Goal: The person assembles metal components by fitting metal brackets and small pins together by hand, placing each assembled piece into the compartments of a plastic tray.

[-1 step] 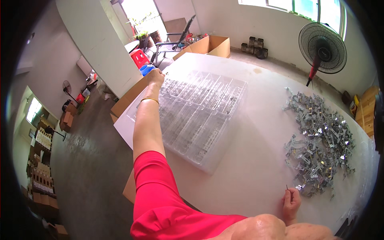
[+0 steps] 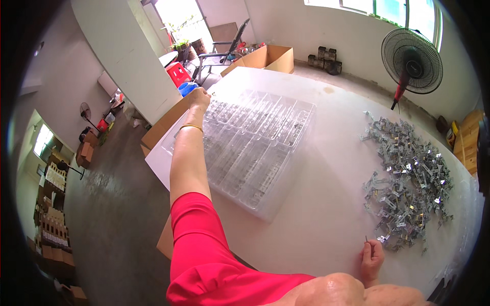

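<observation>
"Fingers of the bare right hand (image 2: 371, 259), lower right of the frame: how set?"

"Pinched narrow on one thin, dark, rod-like piece (image 2: 366, 239), tip toward the top of the frame. Material: not determinable."

"Fingers of the bare left hand (image 2: 199, 98)?"

"Drawn close together, upper left of the frame, by the upper left corner of one clear plastic compartmented tray (image 2: 258, 206). Contact with the tray, or anything between the fingertips: cannot tell."

"Governing relation, in judgement?"

"Loose heap of silver-grey metal brackets (image 2: 413, 173), right of the frame, just above and rightward of the right fingertips. Right hand clearly nearer; left hand well apart, with the tray between. Heap's long axis: top to bottom of the frame, lower end near the pinch. Single brackets: pointing every way, no common axis."

"Position of the tray?"

"Centre of the frame, on one white tabletop (image 2: 316, 219), well apart from the heap. Dividers slanting from lower left to upper right."

"Counts?"

"Hands, two. Rod-like piece, one. Heap, one; brackets too tangled for a true count, dozens at least. Tray, one outline; stacking not verifiable. Compartment rows, two; columns partly lost in glare. Round blue plastic container (image 2: 187, 89) beside the left hand, one."
</observation>
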A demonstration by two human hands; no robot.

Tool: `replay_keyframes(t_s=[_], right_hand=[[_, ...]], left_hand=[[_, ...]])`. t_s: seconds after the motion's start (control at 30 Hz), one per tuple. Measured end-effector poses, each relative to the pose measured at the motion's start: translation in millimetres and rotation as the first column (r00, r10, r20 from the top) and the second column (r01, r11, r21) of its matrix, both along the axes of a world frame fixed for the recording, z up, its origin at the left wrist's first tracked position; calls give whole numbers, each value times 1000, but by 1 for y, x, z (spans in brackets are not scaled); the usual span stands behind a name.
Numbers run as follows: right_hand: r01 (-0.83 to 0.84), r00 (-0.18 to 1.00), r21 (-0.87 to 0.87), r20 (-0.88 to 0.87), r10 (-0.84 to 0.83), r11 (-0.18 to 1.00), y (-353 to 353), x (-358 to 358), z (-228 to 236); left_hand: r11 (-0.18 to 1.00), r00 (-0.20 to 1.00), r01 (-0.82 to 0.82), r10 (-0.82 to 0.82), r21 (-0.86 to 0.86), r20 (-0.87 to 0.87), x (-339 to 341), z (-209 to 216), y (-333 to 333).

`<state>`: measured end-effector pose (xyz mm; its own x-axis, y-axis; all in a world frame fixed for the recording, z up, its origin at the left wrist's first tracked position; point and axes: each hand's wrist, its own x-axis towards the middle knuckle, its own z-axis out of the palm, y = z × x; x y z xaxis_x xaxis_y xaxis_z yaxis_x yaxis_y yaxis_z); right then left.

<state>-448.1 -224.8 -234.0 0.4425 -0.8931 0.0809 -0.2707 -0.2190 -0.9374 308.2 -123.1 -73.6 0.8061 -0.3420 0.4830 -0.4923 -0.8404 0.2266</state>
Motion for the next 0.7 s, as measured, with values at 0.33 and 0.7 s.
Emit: replay_keyframes(t_s=[0.33,0.7], right_hand=[[7,1000,30,10,-7,1000,2,2,7],[-57,998,-70,-10,57,996,4,-3,12]], left_hand=[[998,999,-42,42,41,-18,-27,31,5],[971,942,240,-232,-6,243,-91,81,43]])
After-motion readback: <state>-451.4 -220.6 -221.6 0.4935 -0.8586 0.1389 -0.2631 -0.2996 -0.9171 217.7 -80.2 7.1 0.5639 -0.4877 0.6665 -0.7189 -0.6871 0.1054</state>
